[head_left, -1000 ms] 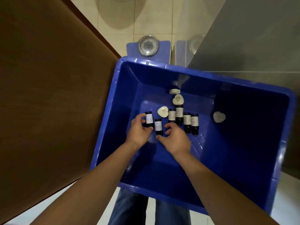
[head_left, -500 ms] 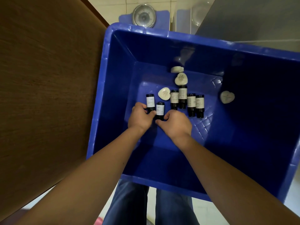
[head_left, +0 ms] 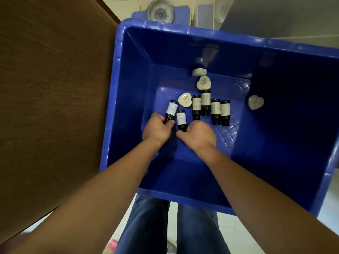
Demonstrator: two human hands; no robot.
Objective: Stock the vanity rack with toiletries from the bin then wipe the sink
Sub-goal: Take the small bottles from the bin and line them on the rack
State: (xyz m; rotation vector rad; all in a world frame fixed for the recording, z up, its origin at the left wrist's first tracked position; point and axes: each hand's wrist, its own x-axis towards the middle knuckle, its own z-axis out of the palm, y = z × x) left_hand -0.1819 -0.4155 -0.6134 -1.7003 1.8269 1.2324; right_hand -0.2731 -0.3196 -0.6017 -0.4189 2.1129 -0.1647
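Both hands are down in the blue bin (head_left: 128, 88) now. The left hand (head_left: 156, 130) has closed its grip on the leftmost bottle (head_left: 170, 111); the right hand (head_left: 199, 137) has tightened onto the bottle beside it (head_left: 181, 120). Four bottles and the heart-shaped soaps (head_left: 185, 100) wait farther in. Stocking has barely begun, I'd say.

Bottle labels (head_left: 205, 99) too small to read; bin (head_left: 117, 99) right side cut off by frame edge.
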